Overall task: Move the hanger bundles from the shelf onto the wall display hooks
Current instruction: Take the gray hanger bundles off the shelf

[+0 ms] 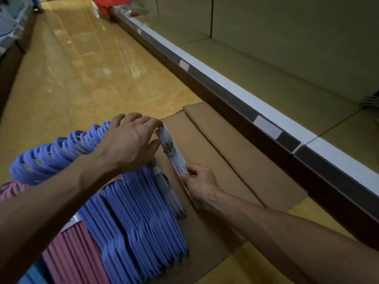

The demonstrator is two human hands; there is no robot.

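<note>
Both hands, left hand (131, 140) and right hand (200, 184), gripped with closed fingers a thin grey hanger bundle (174, 155) tied with string, over flat brown cardboard (235, 160).

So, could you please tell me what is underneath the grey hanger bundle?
Flattened brown cardboard lies beneath the tied grey hanger bundle, which both hands grip. The floor under the cardboard is hidden.

Head view, single: worn high, angled forward and down, close over both forearms; floor (67, 78) left, shelf (266, 64) right, wide-angle edges curved.
</note>
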